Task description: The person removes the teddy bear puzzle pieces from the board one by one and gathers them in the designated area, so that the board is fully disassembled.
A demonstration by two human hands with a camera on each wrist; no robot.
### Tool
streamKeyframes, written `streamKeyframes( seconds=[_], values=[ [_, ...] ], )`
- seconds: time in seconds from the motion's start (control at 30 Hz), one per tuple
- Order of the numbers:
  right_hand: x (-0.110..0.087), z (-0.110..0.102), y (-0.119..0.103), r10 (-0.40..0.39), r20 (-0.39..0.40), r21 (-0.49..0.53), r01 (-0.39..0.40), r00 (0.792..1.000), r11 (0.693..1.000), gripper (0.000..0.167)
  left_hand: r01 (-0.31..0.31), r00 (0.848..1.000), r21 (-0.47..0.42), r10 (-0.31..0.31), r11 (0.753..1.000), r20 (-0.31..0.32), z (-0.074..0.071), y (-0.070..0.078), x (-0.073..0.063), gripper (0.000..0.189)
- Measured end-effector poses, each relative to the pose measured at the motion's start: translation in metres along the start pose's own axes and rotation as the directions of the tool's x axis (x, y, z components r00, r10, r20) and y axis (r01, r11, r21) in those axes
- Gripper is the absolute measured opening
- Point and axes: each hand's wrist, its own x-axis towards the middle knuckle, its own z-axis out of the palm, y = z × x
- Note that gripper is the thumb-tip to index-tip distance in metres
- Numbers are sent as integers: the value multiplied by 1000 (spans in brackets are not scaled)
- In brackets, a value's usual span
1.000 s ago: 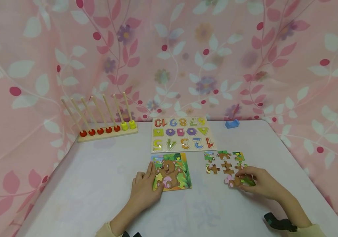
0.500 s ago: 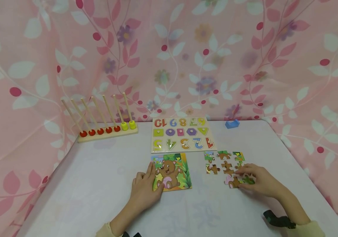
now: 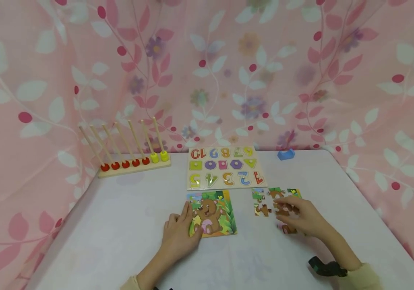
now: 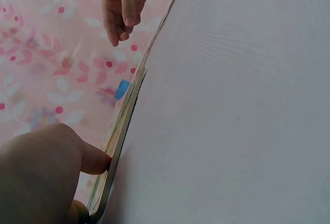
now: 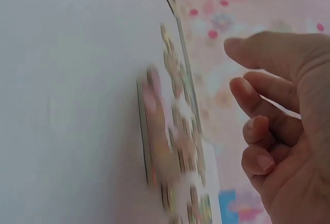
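On a square bear picture board [image 3: 210, 215], the left hand [image 3: 179, 233] rests at the left edge. Its index and middle fingers lie fairly straight along that side, and the thumb touches the near left corner; the left wrist view shows the thumb on the board's edge. Over a loose set of bear jigsaw pieces [image 3: 263, 210] to the right hovers the right hand [image 3: 303, 217], thumb and fingers parted with nothing between them. In the right wrist view this hand [image 5: 283, 110] is raised clear of the blurred pieces [image 5: 160, 126]. It partly hides several pieces in the head view.
Behind the bear board lies a wooden number and shape puzzle board [image 3: 226, 168], its numbers upside down. A peg rack [image 3: 134, 168] with red and yellow beads stands back left. A small blue object [image 3: 286, 154] sits at the back right. Pink floral cloth [image 3: 207, 72] surrounds the table.
The right hand has let go of the lower jigsaw piece, risen and moved left over the pieces. The left hand stays on the board. The head view has tilted slightly.
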Motion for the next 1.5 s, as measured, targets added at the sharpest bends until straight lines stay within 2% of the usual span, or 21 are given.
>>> streamKeyframes(
  seconds=[0.17, 0.33, 0.63, 0.8, 0.93, 1.1, 1.33, 1.5],
  values=[
    [21, 23, -16, -5, 38, 79, 2, 999, 997, 39, 4, 1000, -14, -4, 1000, 6, 0, 2, -3, 84],
    [46, 42, -37, -34, 100, 101, 24, 994, 995, 41, 7, 1000, -7, -7, 1000, 1, 2, 2, -3, 83],
    [79, 78, -62, -169, 175, 84, 156, 970, 984, 42, -3, 999, -14, 3, 1000, -34, 7, -1, 0, 83],
    [88, 99, -70, -182, 224, 102, 162, 958, 981, 40, -21, 1000, -33, 21, 999, 5, 0, -6, 0, 89],
    [94, 116, -76, -190, 298, 146, 152, 935, 978, 39, -46, 996, -55, 50, 997, 77, -11, -11, -1, 110],
    [98, 132, -79, -149, 376, 166, 92, 915, 982, 39, -102, 984, -57, 109, 993, 138, -18, -19, 0, 128],
    [99, 147, -81, -161, 399, 153, 108, 903, 982, 37, -167, 979, -34, 170, 985, 113, -18, -26, 3, 112],
    [98, 152, -86, -121, 399, 98, 89, 909, 991, 44, -162, 980, -38, 165, 986, 107, -17, -29, 4, 108]
  ],
)
